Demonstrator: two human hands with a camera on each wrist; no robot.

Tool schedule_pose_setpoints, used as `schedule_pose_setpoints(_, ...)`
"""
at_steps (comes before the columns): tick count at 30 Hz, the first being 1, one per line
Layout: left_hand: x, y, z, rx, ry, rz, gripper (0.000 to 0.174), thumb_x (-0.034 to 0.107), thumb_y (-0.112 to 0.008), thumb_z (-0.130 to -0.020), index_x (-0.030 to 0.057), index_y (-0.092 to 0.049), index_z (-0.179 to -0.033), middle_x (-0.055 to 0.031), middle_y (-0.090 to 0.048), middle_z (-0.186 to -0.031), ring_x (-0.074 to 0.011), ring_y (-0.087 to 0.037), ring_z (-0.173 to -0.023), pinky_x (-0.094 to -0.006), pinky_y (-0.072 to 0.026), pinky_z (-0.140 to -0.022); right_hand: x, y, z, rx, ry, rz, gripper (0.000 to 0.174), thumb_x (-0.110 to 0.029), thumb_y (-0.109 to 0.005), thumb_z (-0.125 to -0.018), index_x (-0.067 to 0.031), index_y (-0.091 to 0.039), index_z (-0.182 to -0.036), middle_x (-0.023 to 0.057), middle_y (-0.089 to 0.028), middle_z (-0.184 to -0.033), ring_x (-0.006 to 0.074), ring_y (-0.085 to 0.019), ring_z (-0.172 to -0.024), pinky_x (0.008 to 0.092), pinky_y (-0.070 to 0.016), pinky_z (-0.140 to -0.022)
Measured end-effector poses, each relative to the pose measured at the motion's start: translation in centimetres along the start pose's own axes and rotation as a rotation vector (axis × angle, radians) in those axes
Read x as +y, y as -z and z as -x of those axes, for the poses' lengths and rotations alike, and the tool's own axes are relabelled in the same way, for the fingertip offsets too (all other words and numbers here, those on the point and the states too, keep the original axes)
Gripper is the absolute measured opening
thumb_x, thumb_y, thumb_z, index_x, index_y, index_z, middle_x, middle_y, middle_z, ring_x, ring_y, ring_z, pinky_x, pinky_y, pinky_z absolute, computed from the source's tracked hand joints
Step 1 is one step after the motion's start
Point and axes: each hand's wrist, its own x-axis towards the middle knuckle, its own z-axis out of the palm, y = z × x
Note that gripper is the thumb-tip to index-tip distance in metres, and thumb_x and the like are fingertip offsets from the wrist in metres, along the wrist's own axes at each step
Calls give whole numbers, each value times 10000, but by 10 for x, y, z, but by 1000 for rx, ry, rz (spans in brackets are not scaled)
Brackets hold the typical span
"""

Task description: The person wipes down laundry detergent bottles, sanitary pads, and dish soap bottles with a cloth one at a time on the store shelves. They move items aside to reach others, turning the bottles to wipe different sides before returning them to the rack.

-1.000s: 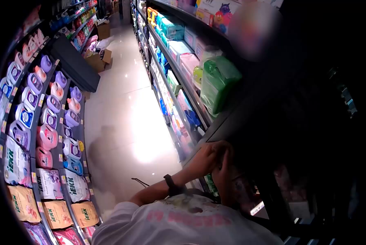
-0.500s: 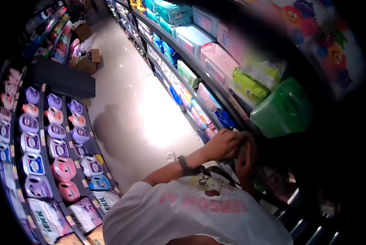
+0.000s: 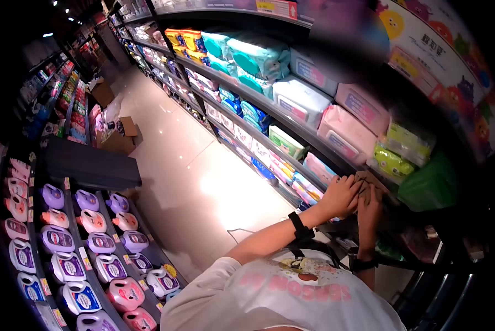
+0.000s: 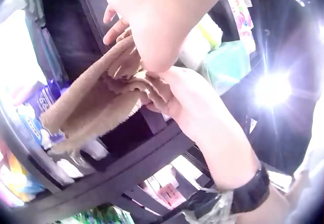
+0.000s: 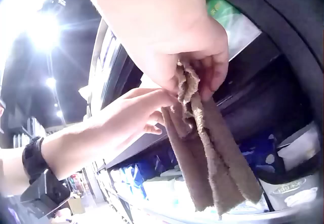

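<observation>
A brown cloth (image 5: 217, 153) with fuzzy edges hangs in folds between both hands, close by the front of the shelf. My left hand (image 3: 340, 197) grips its bunched upper part, fingers curled. Right beside it, my right hand (image 3: 370, 207) holds the same bunch, its fingers closing over the gathered folds in the right wrist view. In the left wrist view the loose end of the cloth (image 4: 96, 102) spreads away from the hands, over the dark shelf. Much of the bunch is hidden inside the fingers.
Pink wipe packs (image 3: 347, 135), a green pack (image 3: 429, 185) and teal packs (image 3: 258, 60) line the shelf by the hands. Across the aisle floor (image 3: 203, 182) stand detergent bottles (image 3: 81, 298) on racks. An opened carton (image 3: 117, 138) lies farther along the aisle.
The head view has swung, showing more of the right-hand shelf and shifting the hands rightward in the picture. Both hands stay together on the cloth, which shows more clearly now.
</observation>
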Motion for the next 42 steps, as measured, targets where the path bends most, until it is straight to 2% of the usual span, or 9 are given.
schedule_pose_setpoints(6, -73, 26, -4, 149, 92, 119, 308, 227, -557, -781, 49, -569, -1032, -114, -483, -854, -270, -484, -808, -382, -341, -700, -47, -48, -25, 5, 194, -52, 369, -140, -527, -824, -35, -533, -1177, 252, -602, -881, 415, -588, -768, 442, -469, -636)
schedule_pose_setpoints(10, -134, 61, 2, 207, 99, 84, 346, 202, -560, -777, 25, -554, -1075, -151, -507, -909, -307, -493, -916, -409, -360, -829, -104, -89, -48, -9, 296, -131, 349, -99, -507, -805, -46, -557, -1146, 246, -589, -737, 401, -591, -673, 452, -455, -568)
schedule_pose_setpoints(14, -206, 99, 3, 247, 166, 98, 319, 112, -571, -761, 6, -552, -1062, -152, -493, -848, -326, -497, -839, -443, -363, -873, -167, -138, -79, -85, 341, -234, 321, -104, -484, -820, -19, -572, -1116, 245, -600, -761, 412, -588, -675, 467, -459, -578)
schedule_pose_setpoints(18, -260, 138, 2, 257, 365, 56, 316, 100, -583, -763, 15, -553, -1066, -165, -492, -831, -339, -532, -735, -405, -454, -627, -227, -180, -107, -240, 372, -203, 339, -135, -488, -819, -17, -570, -1126, 232, -618, -759, 394, -604, -662, 478, -470, -582)
schedule_pose_setpoints(26, -360, 190, 7, 289, 520, -51, 371, 98, -541, -777, 33, -518, -1142, -168, -500, -938, -350, -547, -835, -412, -463, -693, -326, -262, -149, -332, 508, -115, 397, -152, -488, -819, -45, -507, -1201, 231, -603, -689, 386, -596, -594, 487, -472, -545)
schedule_pose_setpoints(30, -416, 206, 11, 397, 506, -39, 419, 66, -556, -734, 31, -518, -1150, -164, -517, -970, -356, -549, -841, -430, -458, -716, -370, -306, -162, -246, 540, -142, 425, -159, -479, -820, -59, -496, -1232, 232, -606, -693, 392, -594, -592, 485, -468, -541)
schedule_pose_setpoints(33, -462, 228, 16, 412, 473, 17, 433, 62, -555, -732, 36, -514, -1162, -159, -521, -959, -352, -547, -838, -419, -457, -721, -404, -344, -178, 36, 781, -177, 412, -165, -485, -816, -44, -524, -1208, 216, -606, -677, 386, -598, -588, 456, -475, -531)
schedule_pose_setpoints(35, -493, 248, 20, 342, 481, -10, 452, 78, -537, -744, 45, -498, -1193, -162, -519, -950, -347, -538, -828, -414, -446, -718, -433, -359, -179, -203, 560, -120, 406, -159, -475, -819, -29, -529, -1200, 219, -604, -697, 352, -593, -544, 433, -467, -495)
schedule_pose_setpoints(42, -616, 317, 26, 214, 461, -11, 459, 188, -556, -761, 50, -498, -1195, -173, -538, -1005, -363, -556, -888, -424, -440, -767, -546, -437, -209, -188, 533, -5, 380, -174, -455, -837, -3, -539, -1167, 246, -615, -780, 403, -598, -629, 460, -477, -573)
